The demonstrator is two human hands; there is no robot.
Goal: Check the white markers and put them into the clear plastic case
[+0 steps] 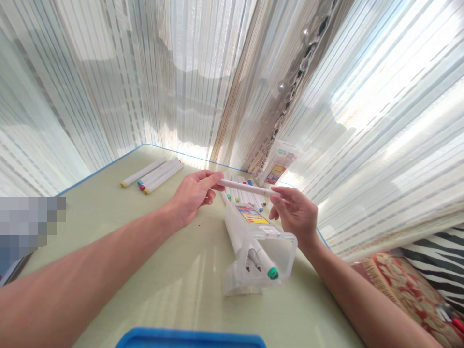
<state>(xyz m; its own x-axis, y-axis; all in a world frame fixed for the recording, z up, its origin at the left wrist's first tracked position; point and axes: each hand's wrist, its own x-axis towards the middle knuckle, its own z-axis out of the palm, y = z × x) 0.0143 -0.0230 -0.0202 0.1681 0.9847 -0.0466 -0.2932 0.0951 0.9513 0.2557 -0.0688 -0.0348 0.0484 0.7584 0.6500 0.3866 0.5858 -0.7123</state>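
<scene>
Between my two hands a white marker point(246, 186) is held almost level above the table. The fingers of my left hand point(197, 195) pinch one end, and those of my right hand point(295, 210) pinch the other. Just below lies a clear plastic marker case point(232, 227) on its side, its open end toward me. Inside it are a green-capped marker point(266, 263) and a couple of markers with dark tips bare. Behind the held marker several white markers point(235, 198) with coloured ends lie in a row, partly hidden by my hands.
Several more white markers point(159, 176) with yellow, teal and red ends lie at the far left of the pale green table point(152, 270). A second clear case point(277, 164) stands at the back by the curtains point(195, 96). A blue tray edge point(192, 333) shows in front.
</scene>
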